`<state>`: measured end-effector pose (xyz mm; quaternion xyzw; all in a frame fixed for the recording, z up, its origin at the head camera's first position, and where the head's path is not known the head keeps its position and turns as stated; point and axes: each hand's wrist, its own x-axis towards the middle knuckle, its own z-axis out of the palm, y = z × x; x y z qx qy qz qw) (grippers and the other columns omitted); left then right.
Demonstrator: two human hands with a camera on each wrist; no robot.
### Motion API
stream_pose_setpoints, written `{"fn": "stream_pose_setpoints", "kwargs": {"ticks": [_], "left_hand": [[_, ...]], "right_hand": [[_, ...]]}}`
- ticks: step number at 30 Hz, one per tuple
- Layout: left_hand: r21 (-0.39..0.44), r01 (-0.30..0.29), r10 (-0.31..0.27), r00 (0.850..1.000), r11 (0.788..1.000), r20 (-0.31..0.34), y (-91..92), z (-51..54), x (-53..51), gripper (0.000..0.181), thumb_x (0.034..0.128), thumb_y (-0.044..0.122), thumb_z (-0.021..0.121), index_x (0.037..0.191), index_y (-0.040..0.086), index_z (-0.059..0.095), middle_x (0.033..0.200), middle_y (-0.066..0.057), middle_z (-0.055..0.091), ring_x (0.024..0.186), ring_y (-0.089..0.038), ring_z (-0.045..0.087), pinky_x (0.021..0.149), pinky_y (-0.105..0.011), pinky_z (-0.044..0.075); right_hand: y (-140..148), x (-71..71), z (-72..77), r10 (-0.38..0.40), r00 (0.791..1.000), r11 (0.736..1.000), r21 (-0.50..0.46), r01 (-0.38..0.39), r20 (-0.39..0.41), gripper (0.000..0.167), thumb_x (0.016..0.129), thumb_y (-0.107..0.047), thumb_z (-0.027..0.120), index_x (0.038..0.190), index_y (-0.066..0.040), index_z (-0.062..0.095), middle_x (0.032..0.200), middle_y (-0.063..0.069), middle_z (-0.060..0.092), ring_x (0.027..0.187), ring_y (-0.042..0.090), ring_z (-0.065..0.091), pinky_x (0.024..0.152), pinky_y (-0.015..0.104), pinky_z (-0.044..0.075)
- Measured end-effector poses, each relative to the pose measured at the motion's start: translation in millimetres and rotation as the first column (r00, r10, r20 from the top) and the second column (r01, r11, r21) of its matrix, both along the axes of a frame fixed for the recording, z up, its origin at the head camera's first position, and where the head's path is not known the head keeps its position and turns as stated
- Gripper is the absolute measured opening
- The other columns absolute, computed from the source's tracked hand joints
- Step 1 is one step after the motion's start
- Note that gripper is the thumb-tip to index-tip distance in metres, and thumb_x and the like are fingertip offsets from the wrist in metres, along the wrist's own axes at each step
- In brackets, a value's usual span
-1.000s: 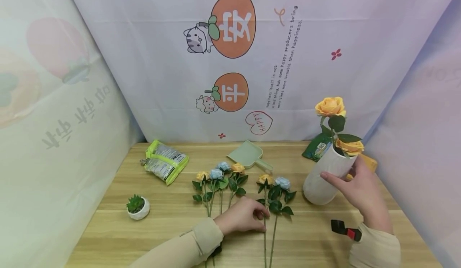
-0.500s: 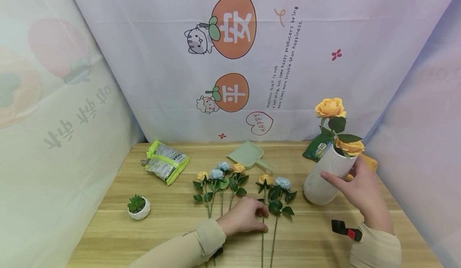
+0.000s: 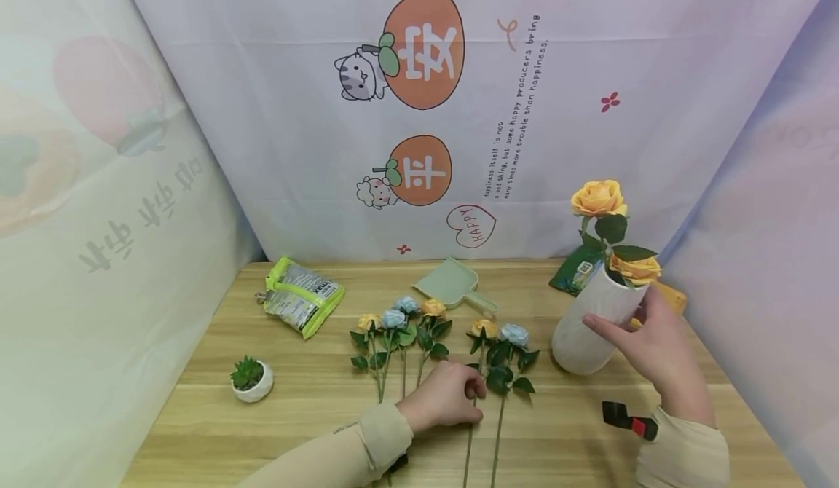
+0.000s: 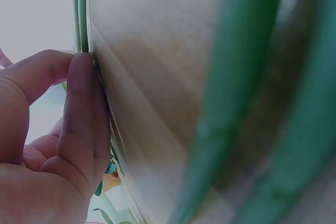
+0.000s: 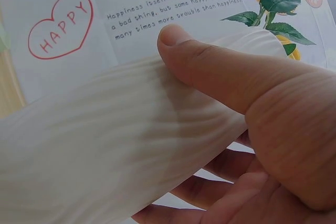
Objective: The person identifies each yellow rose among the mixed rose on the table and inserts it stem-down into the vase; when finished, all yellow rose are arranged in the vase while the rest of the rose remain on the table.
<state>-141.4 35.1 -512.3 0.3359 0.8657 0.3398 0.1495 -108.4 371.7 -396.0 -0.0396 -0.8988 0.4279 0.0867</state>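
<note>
And here's the left hand, low over the table, fingers curled in, thumb and fingertips pinching the thin stem of a yellow flower. Over to the right hand: it's wrapped round the white vase, thumb along the near side, fingers reaching behind, a firm grip below the rim.

Directions now! The pinched flower lies near the middle of the table, its bloom pointing to the far side, its long stem running back toward the person with a slight lean. The vase is at the right of the table, its long axis slanting in the head view, mouth up and rightward, base down to the left.

And the count: two yellow blooms in the vase, one above the other. One blue flower beside the pinched one. Left of those, a cluster of four flowers, two blue, two yellow. Add one potted plant, one bag and one dustpan.
</note>
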Motion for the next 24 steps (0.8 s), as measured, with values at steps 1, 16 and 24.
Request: {"fn": "stream_pose_setpoints", "kwargs": {"ticks": [1, 16, 24], "left_hand": [[0.002, -0.004, 0.004, 1.000, 1.000, 0.004, -0.4, 0.3, 0.3, 0.021, 0.0783, 0.010, 0.086, 0.095, 0.019, 0.078, 0.080, 0.013, 0.060, 0.072, -0.001, 0.053, 0.067, -0.019, 0.047], [0.029, -0.057, 0.056, 0.998, 0.998, 0.024, -6.2, 6.4, 1.3, 0.025, 0.0765, 0.007, 0.086, 0.098, 0.018, 0.079, 0.090, 0.011, 0.066, 0.083, -0.001, 0.058, 0.074, -0.019, 0.051], [0.065, -0.076, 0.075, 0.997, 0.995, 0.024, -7.4, 12.1, -0.4, 0.027, 0.0770, 0.007, 0.087, 0.102, 0.013, 0.079, 0.090, 0.010, 0.067, 0.082, -0.002, 0.060, 0.075, -0.019, 0.052]], "right_hand": [[-0.2, 0.1, 0.1, 0.001, 1.000, 1.000, 0.000, -0.001, 0.000, 0.101, 0.095, -0.044, 0.085, 0.163, 0.001, 0.026, 0.154, 0.032, 0.045, 0.139, 0.058, 0.047, 0.102, 0.078, 0.046], [0.2, 0.0, -0.7, -0.003, 1.000, 1.000, 0.016, 0.003, -0.014, 0.101, 0.094, -0.043, 0.086, 0.163, 0.001, 0.027, 0.154, 0.032, 0.046, 0.138, 0.061, 0.048, 0.101, 0.078, 0.046], [0.7, 0.0, -0.8, -0.001, 1.000, 1.000, 0.017, 0.002, -0.016, 0.101, 0.094, -0.044, 0.086, 0.163, 0.001, 0.027, 0.154, 0.031, 0.046, 0.139, 0.061, 0.047, 0.102, 0.079, 0.045]]}}
